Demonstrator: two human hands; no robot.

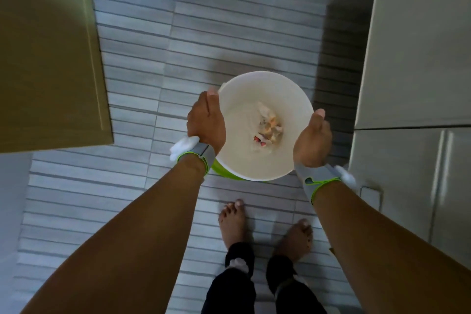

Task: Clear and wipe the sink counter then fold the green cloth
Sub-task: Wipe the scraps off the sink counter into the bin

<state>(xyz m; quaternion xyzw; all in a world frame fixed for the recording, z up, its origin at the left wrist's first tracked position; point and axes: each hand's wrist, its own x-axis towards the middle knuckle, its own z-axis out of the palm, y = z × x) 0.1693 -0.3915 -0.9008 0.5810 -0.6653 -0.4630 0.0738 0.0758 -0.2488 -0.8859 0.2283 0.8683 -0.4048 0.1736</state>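
We stand on the gray striped floor [132, 99] with bare feet [233, 222], between a tan cupboard [48, 53] and pale doors [418, 58]. We hold a white bucket [244, 160] with a green outside over the floor, our left hand [206, 122] and right hand [313, 139] each wrapped tight on its rim. Small scraps [267, 125] lie at the bottom of it.

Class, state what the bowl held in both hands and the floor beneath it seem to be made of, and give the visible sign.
Bowl: probably plastic, matte white inside, bright green outside; thin, even rim. Floor: likely ceramic tile, grey narrow strips with grout lines and faint sheen.
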